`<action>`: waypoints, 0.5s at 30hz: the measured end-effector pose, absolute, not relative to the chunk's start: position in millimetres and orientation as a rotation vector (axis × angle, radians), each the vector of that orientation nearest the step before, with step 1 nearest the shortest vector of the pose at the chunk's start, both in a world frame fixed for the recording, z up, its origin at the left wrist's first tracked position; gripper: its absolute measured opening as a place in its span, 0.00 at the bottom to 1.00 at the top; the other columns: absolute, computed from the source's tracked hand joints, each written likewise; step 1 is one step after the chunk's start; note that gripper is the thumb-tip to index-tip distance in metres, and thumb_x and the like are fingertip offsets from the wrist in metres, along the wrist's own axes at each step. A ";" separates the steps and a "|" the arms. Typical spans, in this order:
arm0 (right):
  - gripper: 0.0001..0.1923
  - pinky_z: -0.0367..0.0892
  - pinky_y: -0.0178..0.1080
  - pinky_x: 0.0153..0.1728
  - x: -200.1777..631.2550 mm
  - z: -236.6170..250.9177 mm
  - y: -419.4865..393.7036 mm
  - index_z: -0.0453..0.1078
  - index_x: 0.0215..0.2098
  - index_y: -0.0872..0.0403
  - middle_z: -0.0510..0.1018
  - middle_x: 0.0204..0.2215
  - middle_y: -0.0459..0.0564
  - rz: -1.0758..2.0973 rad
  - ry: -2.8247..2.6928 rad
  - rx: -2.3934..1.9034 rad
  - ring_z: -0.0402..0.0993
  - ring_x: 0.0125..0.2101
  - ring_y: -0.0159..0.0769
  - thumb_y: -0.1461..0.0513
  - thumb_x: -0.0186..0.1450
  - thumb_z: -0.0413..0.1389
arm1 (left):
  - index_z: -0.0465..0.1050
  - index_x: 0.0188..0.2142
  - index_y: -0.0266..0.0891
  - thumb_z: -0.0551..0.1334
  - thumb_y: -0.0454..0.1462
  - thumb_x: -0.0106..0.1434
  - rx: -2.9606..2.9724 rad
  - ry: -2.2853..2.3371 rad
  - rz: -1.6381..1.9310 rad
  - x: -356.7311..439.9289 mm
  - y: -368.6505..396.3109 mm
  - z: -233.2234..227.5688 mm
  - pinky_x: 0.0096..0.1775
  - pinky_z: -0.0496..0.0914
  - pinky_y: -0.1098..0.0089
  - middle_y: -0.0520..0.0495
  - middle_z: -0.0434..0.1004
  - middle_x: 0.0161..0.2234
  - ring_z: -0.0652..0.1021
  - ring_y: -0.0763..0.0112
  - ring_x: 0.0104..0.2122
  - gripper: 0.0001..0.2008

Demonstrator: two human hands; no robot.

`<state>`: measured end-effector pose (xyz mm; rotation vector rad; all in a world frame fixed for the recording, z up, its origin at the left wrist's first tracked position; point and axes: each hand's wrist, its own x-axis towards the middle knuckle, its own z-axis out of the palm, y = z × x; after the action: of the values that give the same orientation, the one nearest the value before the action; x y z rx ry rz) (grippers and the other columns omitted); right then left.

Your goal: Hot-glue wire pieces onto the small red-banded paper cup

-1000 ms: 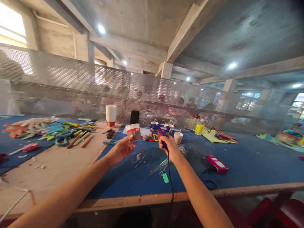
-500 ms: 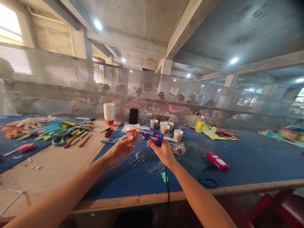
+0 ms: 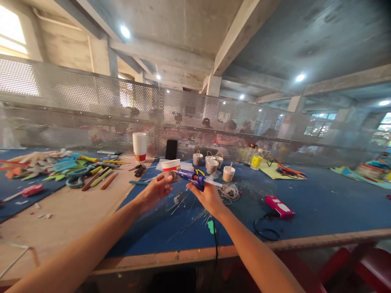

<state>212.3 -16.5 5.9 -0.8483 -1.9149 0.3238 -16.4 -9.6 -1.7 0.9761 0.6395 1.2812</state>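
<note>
My left hand (image 3: 159, 186) is closed round a paper cup (image 3: 171, 165) with a white and red upper part; its lower part looks grey-brown and is partly behind my fingers. In my right hand (image 3: 209, 197) is a blue hot glue gun (image 3: 192, 176), gripped by its handle, with a pale glue stick (image 3: 217, 184) poking out of the back. The nozzle points left and sits right by the cup's side; whether it touches cannot be made out. A black cord (image 3: 216, 240) hangs from the gun over the table's front edge.
Several small cups with string handles (image 3: 211, 165) stand behind the gun, near a tangle of string (image 3: 230, 191). Left lie scissors (image 3: 80, 177) and coloured strips (image 3: 39, 162); a cup stack (image 3: 139, 145) stands behind. Right are a yellow bottle (image 3: 257, 159) and a pink box (image 3: 279, 206).
The glue gun has shifted slightly left and down and turned a little, so its glue stick now shows at the back. The left hand with the cup has barely moved.
</note>
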 end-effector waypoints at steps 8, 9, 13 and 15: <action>0.20 0.73 0.41 0.46 213.9 2.3 -15.4 0.75 0.49 0.52 0.84 0.41 0.53 0.205 -1.940 -0.893 0.81 0.43 0.45 0.48 0.69 0.56 | 0.80 0.43 0.39 0.75 0.36 0.55 0.978 0.675 1.296 -15.7 -8.0 -2.2 0.28 0.72 0.78 0.47 0.83 0.40 0.77 0.79 0.25 0.16; 0.19 0.73 0.41 0.44 214.2 1.6 -15.0 0.75 0.49 0.51 0.84 0.39 0.53 0.193 -1.947 -0.904 0.81 0.41 0.45 0.48 0.70 0.56 | 0.80 0.44 0.39 0.75 0.35 0.55 0.980 0.676 1.297 -16.0 -7.2 -3.0 0.27 0.72 0.78 0.46 0.83 0.40 0.77 0.78 0.24 0.16; 0.18 0.73 0.40 0.41 214.7 -0.9 -13.5 0.75 0.48 0.50 0.84 0.35 0.51 0.169 -1.973 -0.926 0.81 0.37 0.44 0.47 0.70 0.55 | 0.80 0.45 0.38 0.74 0.34 0.57 0.987 0.660 1.299 -17.0 -5.0 -5.5 0.26 0.70 0.77 0.43 0.83 0.42 0.77 0.77 0.25 0.15; 0.19 0.72 0.40 0.41 214.7 -1.6 -13.3 0.75 0.46 0.51 0.84 0.33 0.51 0.153 -1.982 -0.945 0.81 0.36 0.44 0.46 0.70 0.55 | 0.80 0.45 0.38 0.73 0.34 0.58 0.990 0.650 1.300 -17.3 -4.7 -5.9 0.25 0.69 0.77 0.43 0.83 0.42 0.77 0.77 0.24 0.15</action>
<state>214.7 -13.3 -1.6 -0.9454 -1.9818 0.1526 -17.3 -4.7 -5.9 0.9903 0.6499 1.2997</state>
